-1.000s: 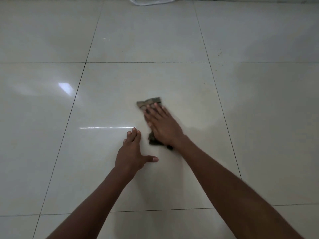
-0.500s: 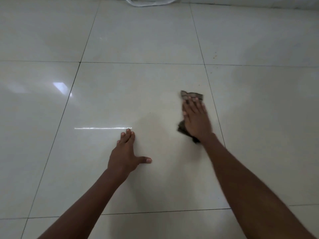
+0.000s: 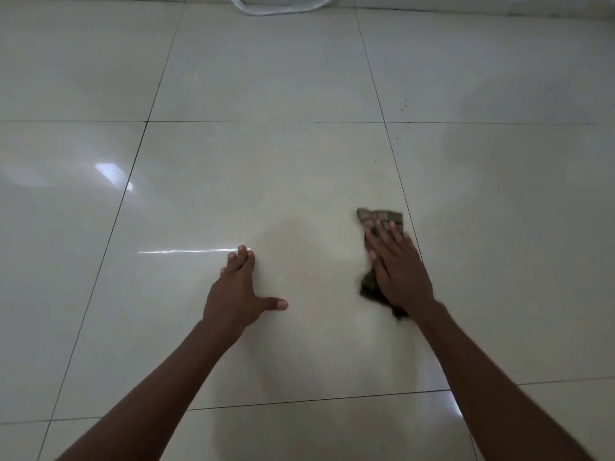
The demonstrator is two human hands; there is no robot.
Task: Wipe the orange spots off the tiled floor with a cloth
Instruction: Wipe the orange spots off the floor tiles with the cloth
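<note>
Pressing a checked cloth (image 3: 379,218) flat under straight fingers, the right hand (image 3: 397,269) is scrubbing near the tile's right grout line; the left hand (image 3: 234,294) is lying spread, holding nothing, likely bracing. Orange spots (image 3: 404,104) are sitting farther right.

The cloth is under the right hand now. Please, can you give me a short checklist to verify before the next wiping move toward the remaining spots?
1. Cloth under the right hand, fingers flat on it: ok.
2. Left hand flat on the floor as support, apart from the cloth: ok.
3. Orange spots remaining: not ok, small specks show on the far tile and more lie near the grout line ahead of the cloth.
4. Path from the cloth to those specks free of things: ok, only bare tile lies between.
5. Tile between the two hands clean: cannot tell, only a faint dull patch shows there.
6. Clean side of the cloth facing down: cannot tell, its underside is hidden.
</note>
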